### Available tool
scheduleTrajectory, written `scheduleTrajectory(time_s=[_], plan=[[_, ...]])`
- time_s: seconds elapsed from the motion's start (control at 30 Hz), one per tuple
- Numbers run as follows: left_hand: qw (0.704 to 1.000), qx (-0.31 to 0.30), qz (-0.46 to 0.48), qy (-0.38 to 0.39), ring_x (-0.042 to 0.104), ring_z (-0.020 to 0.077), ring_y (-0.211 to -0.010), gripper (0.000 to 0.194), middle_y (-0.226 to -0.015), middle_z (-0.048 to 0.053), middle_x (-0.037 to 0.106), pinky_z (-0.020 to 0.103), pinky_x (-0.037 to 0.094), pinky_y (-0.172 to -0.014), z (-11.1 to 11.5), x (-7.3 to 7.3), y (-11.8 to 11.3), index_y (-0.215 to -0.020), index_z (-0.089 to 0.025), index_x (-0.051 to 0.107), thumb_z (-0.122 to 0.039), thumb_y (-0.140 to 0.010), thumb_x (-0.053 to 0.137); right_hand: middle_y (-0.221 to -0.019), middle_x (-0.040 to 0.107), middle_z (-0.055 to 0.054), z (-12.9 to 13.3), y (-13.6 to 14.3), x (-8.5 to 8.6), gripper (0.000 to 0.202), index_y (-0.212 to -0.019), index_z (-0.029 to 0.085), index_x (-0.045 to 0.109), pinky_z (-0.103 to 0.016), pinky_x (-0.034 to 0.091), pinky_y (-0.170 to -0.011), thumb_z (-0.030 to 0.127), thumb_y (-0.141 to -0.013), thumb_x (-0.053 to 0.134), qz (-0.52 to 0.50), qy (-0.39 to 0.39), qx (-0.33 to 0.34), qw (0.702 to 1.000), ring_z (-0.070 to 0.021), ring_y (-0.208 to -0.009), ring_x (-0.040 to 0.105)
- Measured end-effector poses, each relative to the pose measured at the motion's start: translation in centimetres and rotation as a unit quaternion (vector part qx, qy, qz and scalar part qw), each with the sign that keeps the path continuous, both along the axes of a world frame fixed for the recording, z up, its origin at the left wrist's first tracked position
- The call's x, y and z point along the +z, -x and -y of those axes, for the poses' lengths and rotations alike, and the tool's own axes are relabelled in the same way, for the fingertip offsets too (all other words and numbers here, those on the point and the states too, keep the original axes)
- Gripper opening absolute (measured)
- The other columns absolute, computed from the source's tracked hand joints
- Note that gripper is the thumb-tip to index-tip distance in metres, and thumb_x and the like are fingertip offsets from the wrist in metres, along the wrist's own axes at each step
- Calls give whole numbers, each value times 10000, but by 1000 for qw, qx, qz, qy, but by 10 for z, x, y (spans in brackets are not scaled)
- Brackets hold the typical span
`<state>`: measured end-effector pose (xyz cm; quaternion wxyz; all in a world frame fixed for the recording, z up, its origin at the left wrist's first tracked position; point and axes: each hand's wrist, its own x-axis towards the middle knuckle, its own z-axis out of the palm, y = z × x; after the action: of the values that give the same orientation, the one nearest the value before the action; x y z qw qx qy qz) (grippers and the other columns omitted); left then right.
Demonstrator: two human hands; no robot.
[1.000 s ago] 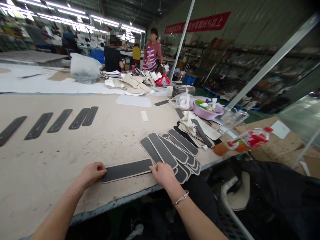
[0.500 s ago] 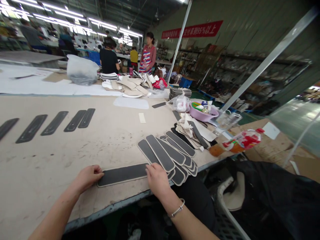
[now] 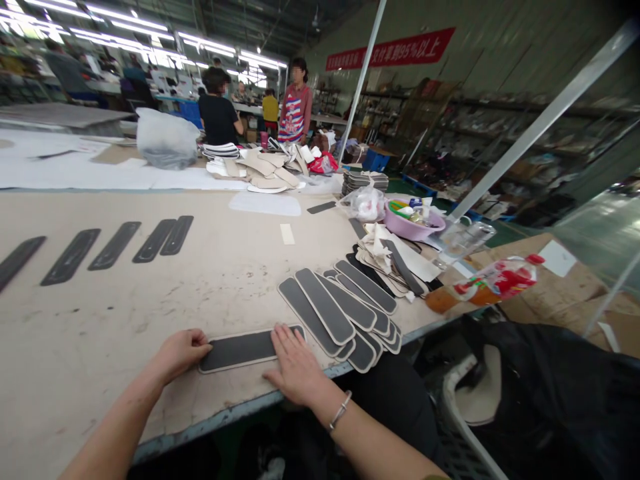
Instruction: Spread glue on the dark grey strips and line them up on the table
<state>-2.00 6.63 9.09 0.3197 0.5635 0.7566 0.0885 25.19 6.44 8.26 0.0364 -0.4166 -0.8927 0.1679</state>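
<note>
A long dark grey strip with a pale border (image 3: 237, 351) lies flat near the table's front edge. My left hand (image 3: 184, 353) pinches its left end between thumb and fingers. Flat on the strip's right part rests my right hand (image 3: 295, 363), fingers stretched out and thumb apart, a bracelet on the wrist. Just right of it, a fanned pile of similar bordered strips (image 3: 325, 307) reaches the table edge. Several darker strips without a pale border (image 3: 115, 245) lie in a slanted row at the back left.
On the right are a pink basin (image 3: 413, 229), a pile of scraps (image 3: 395, 257) and a bottle lying on its side (image 3: 485, 285). A plastic bag (image 3: 167, 140) and pale cut pieces (image 3: 265, 170) lie farther back. People are beyond the table (image 3: 225, 260).
My right hand has shifted left from the strip's right end and opened flat onto its surface. My left hand still pinches the left end. The view has shifted slightly.
</note>
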Motion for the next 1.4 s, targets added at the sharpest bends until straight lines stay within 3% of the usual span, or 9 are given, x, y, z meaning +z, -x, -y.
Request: scheduleTrajectory(time_s=[0.23, 0.33, 0.4, 0.47, 0.57, 0.9, 1.07, 1.23, 1.4], plan=[[998, 34, -50, -15, 629, 199, -683, 320, -711, 46, 686, 272, 425, -606, 13, 17, 3, -925, -138, 579, -345, -682, 569, -1517, 79, -103, -1, -19, -16, 777, -1449, 52, 188, -416, 100, -1151, 549, -888, 395, 50, -14, -42, 998, -242, -1406, 71], [993, 48, -77, -77, 596, 235, -1026, 438, -1096, 137, 659, 328, 430, -866, 24, 27, -29, -1168, -114, 525, -359, -814, 443, -1515, 78, -105, 1, -17, -20, 774, -1445, 45, 201, -422, 116, -1145, 547, -884, 384, 64, -28, -32, 997, -248, -1404, 78], [989, -6, -69, -133, 406, 205, -1286, 480, -1374, 109, 480, 309, 309, -1048, 29, 24, -70, -1294, -156, 457, -361, -867, 380, -1512, 89, -113, 1, -18, -23, 766, -1440, 42, 217, -435, 128, -1139, 544, -883, 373, 69, -38, -27, 997, -256, -1403, 89], [969, -167, -41, -180, 250, 253, -1378, 587, -1471, 136, 329, 395, 234, -1111, 31, 10, -113, -1381, -131, 361, -441, -882, 352, -1510, 103, -108, 0, -21, -28, 706, -1439, 52, 230, -448, 127, -1136, 478, -892, 362, 77, -47, -23, 996, -255, -1402, 97], [954, -227, -55, -187, 97, 293, -1413, 719, -1520, 145, 180, 499, 156, -1128, 33, -17, -148, -1455, -134, 180, -566, -884, 248, -1512, 100, -85, 0, -23, -33, 651, -1444, 75, 218, -440, 114, -1141, 383, -889, 359, 93, -50, -17, 994, -239, -1404, 86], [950, -209, -162, -168, 117, 278, -1408, 725, -1519, 141, 147, 459, 173, -1138, 44, -38, -45, -1442, -138, 228, -593, -879, 266, -1519, 58, -98, -1, -22, -22, 790, -1448, 51, 175, -425, 76, -1148, 582, -888, 346, 72, -26, -27, 997, -251, -1406, 56], [932, -202, -199, -225, 206, 295, -1387, 694, -1498, 135, 230, 458, 241, -1115, 39, -53, -41, -1426, -152, 288, -570, -873, 318, -1517, 87, -138, 9, -6, -3, 815, -1446, 43, 190, -472, 60, -1145, 606, -883, 366, 24, 6, -46, 999, -270, -1404, 64], [898, -227, -242, -288, 298, 315, -1350, 690, -1471, 151, 300, 464, 308, -1070, 30, -70, -32, -1388, -127, 369, -568, -859, 331, -1519, 130, -142, 19, 31, 9, 811, -1450, 58, 173, -479, 77, -1146, 649, -899, 239, -65, 0, 56, 996, -236, -1408, 54], [895, -217, -253, -295, 348, 300, -1328, 684, -1453, 135, 347, 449, 310, -1068, 26, -72, -32, -1362, -121, 416, -566, -854, 308, -1514, 149, -159, 7, 4, 6, 819, -1438, 41, 208, -463, 122, -1148, 649, -894, 278, -48, 0, 11, 999, -237, -1406, 83]])
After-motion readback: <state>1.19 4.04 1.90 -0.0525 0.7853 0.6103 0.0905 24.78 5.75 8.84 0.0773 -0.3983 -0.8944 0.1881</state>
